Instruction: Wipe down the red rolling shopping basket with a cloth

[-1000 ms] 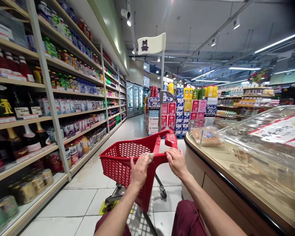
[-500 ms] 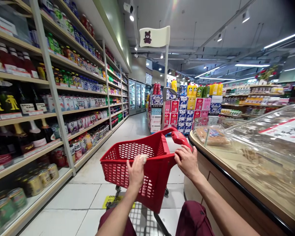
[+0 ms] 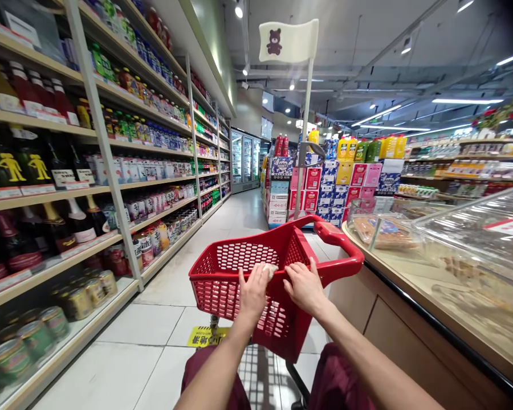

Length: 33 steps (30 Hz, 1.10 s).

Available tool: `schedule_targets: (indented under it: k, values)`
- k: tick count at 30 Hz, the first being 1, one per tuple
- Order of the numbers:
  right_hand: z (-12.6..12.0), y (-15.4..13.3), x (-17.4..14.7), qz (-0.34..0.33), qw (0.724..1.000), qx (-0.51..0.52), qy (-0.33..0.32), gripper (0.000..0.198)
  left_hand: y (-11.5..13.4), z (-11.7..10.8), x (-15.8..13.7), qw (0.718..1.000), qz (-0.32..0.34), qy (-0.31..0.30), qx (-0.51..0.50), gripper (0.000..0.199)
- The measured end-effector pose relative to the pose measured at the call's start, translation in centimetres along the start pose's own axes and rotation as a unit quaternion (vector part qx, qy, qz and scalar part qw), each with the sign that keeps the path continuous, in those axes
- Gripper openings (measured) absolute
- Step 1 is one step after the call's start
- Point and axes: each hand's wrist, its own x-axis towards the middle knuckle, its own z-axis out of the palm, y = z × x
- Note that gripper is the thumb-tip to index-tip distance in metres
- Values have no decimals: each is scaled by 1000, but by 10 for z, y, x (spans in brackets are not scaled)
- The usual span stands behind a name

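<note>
A red plastic shopping cart (image 3: pixel 243 290) stands side-on before me, its basket wall full of holes. My left hand (image 3: pixel 255 293) is at the near rim, with a crumpled whitish cloth (image 3: pixel 270 269) under its fingers; the thumb points up. Just right of it, my right hand (image 3: pixel 304 286) lies with fingers curled over the same rim, close to the handle end. The red cart handle (image 3: pixel 346 256) is free of both hands. A pole with a cream bear flag (image 3: pixel 288 41) rises behind the cart. The basket's floor is hidden.
Drink shelves (image 3: pixel 154 193) line the left side. At the right stands a glass-covered food counter (image 3: pixel 414 267) close to the handle. Stacked drink cartons (image 3: pixel 333 188) stand beyond the cart. A yellow floor sticker (image 3: pixel 205 337) lies beneath it on white tiles.
My right hand has moved from the handle corner leftward onto the near rim, beside my left hand. The left hand stays at the rim with the cloth. The view has shifted slightly.
</note>
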Motion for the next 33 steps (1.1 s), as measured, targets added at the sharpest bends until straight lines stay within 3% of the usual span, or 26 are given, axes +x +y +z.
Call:
schedule_targets:
  k: [6, 10, 12, 13, 15, 17, 19, 22, 23, 27, 28, 33]
  values:
    - [9, 3, -11, -7, 999, 10, 37, 28, -49, -8, -18, 989, -135, 6, 52, 49]
    - [8, 9, -17, -15, 998, 39, 57, 27, -43, -10, -22, 999, -35, -20, 18, 56]
    - [7, 11, -18, -34, 997, 52, 49, 28, -52, -14, -26, 999, -36, -34, 16, 58]
    - [7, 11, -18, -39, 997, 56, 48, 29, -62, -16, -30, 996, -70, -41, 25, 57]
    - [7, 11, -17, -39, 996, 59, 52, 29, -87, -21, -38, 977, -199, -34, 61, 50]
    - [7, 11, -17, -33, 996, 65, 57, 30, -103, -24, -44, 963, -257, -35, 79, 46]
    - [7, 11, -17, -28, 995, 72, 57, 30, -105, -22, -46, 970, -226, -38, 76, 44]
    - [5, 11, -18, -31, 996, 74, 47, 30, -99, -20, -45, 992, -102, -47, 50, 46]
    - [5, 12, -18, -34, 996, 73, 43, 30, -99, -21, -44, 994, -92, -43, 48, 47]
    - [5, 12, -18, -30, 995, 85, 46, 30, -99, -22, -38, 974, -215, 6, 74, 45]
    - [5, 11, -18, -24, 994, 91, 50, 29, -93, -21, -35, 975, -212, 10, 71, 45]
    - [4, 12, -18, -25, 994, 97, 48, 30, -54, -13, -16, 1000, -7, -15, 4, 50]
